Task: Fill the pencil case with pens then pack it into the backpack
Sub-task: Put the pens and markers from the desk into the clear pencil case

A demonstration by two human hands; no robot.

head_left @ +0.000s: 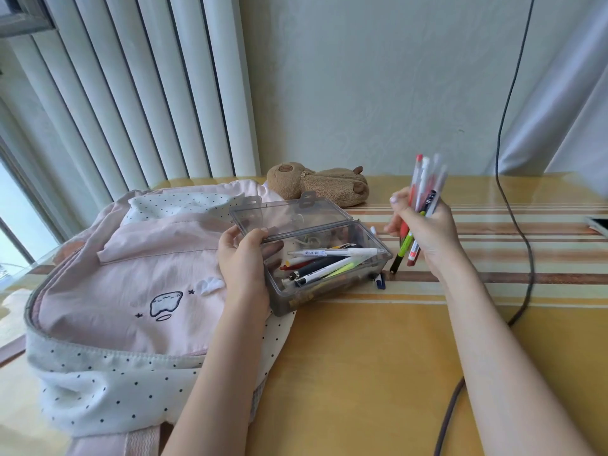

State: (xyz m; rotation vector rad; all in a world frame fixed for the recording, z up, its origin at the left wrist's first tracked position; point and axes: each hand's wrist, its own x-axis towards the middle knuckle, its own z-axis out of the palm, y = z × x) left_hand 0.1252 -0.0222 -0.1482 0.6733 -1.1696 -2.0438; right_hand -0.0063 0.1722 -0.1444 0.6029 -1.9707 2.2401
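Note:
A clear grey plastic pencil case sits with its lid up at the middle of the table, its left end resting on a pink backpack. Several pens lie inside it. My left hand grips the case's left end. To the right of the case, my right hand holds a bundle of pens upright, their tips touching the table. One more pen pokes out from behind the case's right end.
A brown plush toy lies behind the case against the wall. A dark cable runs down the wall and across the striped yellow table on the right. Vertical blinds hang at the left. A flat object shows at the right edge.

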